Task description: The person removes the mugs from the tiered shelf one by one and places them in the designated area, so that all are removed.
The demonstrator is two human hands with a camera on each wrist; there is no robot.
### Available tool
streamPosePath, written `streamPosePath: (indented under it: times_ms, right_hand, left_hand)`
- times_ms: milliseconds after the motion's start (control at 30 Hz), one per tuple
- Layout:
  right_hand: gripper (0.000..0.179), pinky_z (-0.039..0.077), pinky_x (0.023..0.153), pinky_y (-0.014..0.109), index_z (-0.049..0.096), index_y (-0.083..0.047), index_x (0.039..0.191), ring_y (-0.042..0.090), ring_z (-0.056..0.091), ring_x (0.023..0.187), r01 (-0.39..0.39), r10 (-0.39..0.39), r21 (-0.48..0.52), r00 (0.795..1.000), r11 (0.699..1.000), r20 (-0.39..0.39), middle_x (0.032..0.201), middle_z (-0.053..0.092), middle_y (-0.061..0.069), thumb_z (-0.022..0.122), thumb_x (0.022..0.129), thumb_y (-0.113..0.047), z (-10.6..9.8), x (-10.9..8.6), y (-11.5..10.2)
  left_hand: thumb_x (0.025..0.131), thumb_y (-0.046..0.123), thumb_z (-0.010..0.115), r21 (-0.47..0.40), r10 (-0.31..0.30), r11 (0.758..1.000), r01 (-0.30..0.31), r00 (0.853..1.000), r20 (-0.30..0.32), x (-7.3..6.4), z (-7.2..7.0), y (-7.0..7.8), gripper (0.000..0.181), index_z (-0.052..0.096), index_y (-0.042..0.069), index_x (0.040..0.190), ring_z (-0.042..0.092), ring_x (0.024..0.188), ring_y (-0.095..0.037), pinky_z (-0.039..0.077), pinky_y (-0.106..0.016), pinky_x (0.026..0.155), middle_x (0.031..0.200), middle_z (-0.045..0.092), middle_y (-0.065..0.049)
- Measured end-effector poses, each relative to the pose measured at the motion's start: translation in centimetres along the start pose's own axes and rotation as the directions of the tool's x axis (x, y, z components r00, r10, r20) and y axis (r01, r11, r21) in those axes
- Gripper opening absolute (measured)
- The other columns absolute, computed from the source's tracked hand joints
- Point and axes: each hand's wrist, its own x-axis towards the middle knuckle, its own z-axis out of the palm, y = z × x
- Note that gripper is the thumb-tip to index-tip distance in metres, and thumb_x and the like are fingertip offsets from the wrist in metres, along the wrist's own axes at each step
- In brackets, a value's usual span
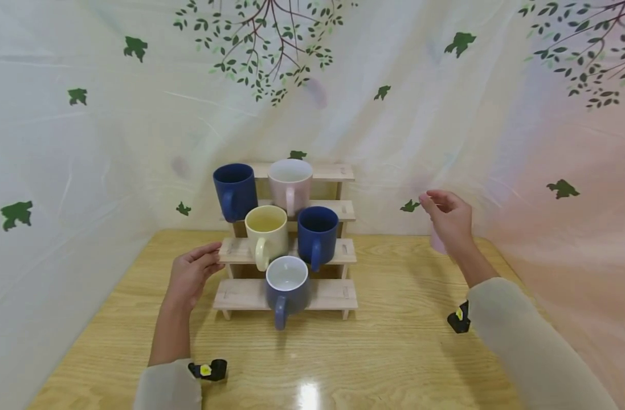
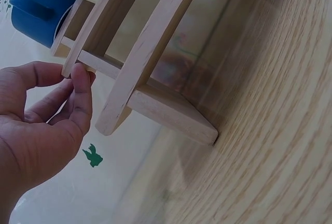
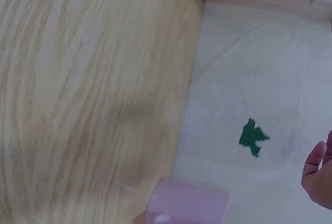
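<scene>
My left hand (image 1: pixel 191 276) pinches the left end of a step on a wooden tiered display stand (image 1: pixel 235 293). In the left wrist view its thumb and index finger (image 2: pixel 80 86) meet at that end. On the stand sit a dark blue mug (image 1: pixel 236 191), a pink mug (image 1: pixel 298 185), a pale yellow mug (image 1: pixel 266 228), a second dark blue mug (image 1: pixel 318 233) and, lowest, a grey-blue mug (image 1: pixel 291 290) with a white inside. Off to the right, my right hand (image 1: pixel 450 219) hovers with loosely bent fingers above a lilac mug (image 3: pixel 187 203), which it partly hides in the head view.
Light wood-grain table (image 1: pixel 394 341) lies under everything. A pale cloth backdrop (image 1: pixel 374 131) with printed leaves and branches rises behind and at both sides. Black wrist devices (image 1: pixel 209 370) sit at both sleeves.
</scene>
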Motion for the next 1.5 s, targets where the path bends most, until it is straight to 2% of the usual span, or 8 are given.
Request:
streamPosePath:
  times_ms: [100,200,300,633,867,1100,1333,1500]
  right_hand:
    - [0.052,0.048,0.081,0.016,0.069,-0.007,0.128,0.007,0.062,0.095,0.029,-0.030,0.028,0.999,0.999,0.026,0.101,0.070,-0.014,0.076,0.092,-0.043,1.1,-0.3,-1.1]
    - [0.048,0.048,0.073,0.013,0.070,-0.007,0.125,0.009,0.061,0.094,0.072,-0.075,0.064,0.996,0.995,0.051,0.100,0.071,-0.012,0.077,0.092,-0.041,2.1,-0.6,-2.0]
    - [0.043,0.050,0.062,0.016,0.072,-0.008,0.121,0.010,0.063,0.092,0.132,-0.136,0.063,0.989,0.989,0.063,0.098,0.072,-0.012,0.076,0.093,-0.041,3.2,-1.0,-2.7]
    - [0.037,0.053,0.074,0.016,0.071,-0.001,0.122,0.012,0.062,0.091,0.217,-0.233,0.119,0.962,0.969,0.144,0.101,0.072,-0.009,0.077,0.095,-0.026,6.4,-1.9,-5.1]
    - [0.036,0.055,0.083,0.021,0.071,-0.004,0.122,0.016,0.064,0.096,0.276,-0.293,0.104,0.934,0.955,0.207,0.110,0.072,0.006,0.075,0.096,-0.028,8.6,-2.7,-6.6]
    - [0.034,0.056,0.083,0.023,0.072,-0.002,0.121,0.020,0.065,0.097,0.282,-0.315,0.154,0.911,0.947,0.266,0.110,0.072,0.013,0.073,0.098,-0.027,10.3,-3.1,-7.8]
    - [0.035,0.057,0.086,0.026,0.070,-0.003,0.124,0.021,0.065,0.100,0.279,-0.328,0.192,0.890,0.941,0.318,0.112,0.071,0.012,0.073,0.098,-0.025,11.7,-3.9,-9.2]
    - [0.035,0.057,0.090,0.032,0.069,-0.007,0.128,0.021,0.065,0.102,0.290,-0.342,0.192,0.864,0.938,0.368,0.113,0.070,0.009,0.072,0.099,-0.026,12.6,-4.5,-10.2]
  left_hand:
    - [0.102,-0.002,0.058,0.002,0.001,1.000,-0.001,1.000,-0.001,0.0,0.0,0.0,0.023,0.073,0.000,0.120,0.069,0.089,-0.010,0.061,-0.024,0.086,0.121,0.070,-0.001]
    - [0.102,-0.002,0.059,0.005,0.003,1.000,-0.003,1.000,0.000,0.0,-0.1,0.1,0.023,0.073,0.001,0.119,0.069,0.090,-0.010,0.061,-0.024,0.086,0.123,0.069,-0.003]
    - [0.102,-0.001,0.059,0.004,0.003,1.000,-0.003,1.000,0.001,-0.1,-0.1,0.1,0.023,0.073,0.000,0.120,0.069,0.090,-0.010,0.061,-0.024,0.086,0.123,0.069,-0.004]
    - [0.101,0.000,0.060,0.006,0.012,1.000,-0.012,1.000,0.008,-0.2,0.0,0.1,0.032,0.061,-0.012,0.131,0.069,0.089,-0.009,0.061,-0.024,0.085,0.114,0.072,0.003]
    - [0.102,0.000,0.060,-0.006,0.010,1.000,-0.010,1.000,0.004,0.0,-0.1,-0.1,0.022,0.072,-0.001,0.120,0.069,0.088,-0.010,0.062,-0.024,0.086,0.122,0.070,-0.003]
    - [0.101,-0.001,0.060,-0.008,0.003,1.000,-0.003,1.000,-0.008,0.0,0.0,-0.2,0.021,0.074,0.000,0.118,0.069,0.088,-0.010,0.061,-0.024,0.086,0.122,0.070,-0.003]
    - [0.102,0.001,0.060,0.021,0.004,1.000,-0.004,1.000,-0.003,-0.1,0.0,-0.1,0.039,0.054,-0.015,0.137,0.069,0.089,-0.008,0.061,-0.023,0.086,0.115,0.070,0.005]
    - [0.102,0.001,0.060,0.014,-0.003,1.000,0.003,1.000,-0.011,0.0,-0.1,-0.1,0.031,0.062,-0.010,0.131,0.069,0.089,-0.009,0.061,-0.024,0.086,0.118,0.070,0.002]
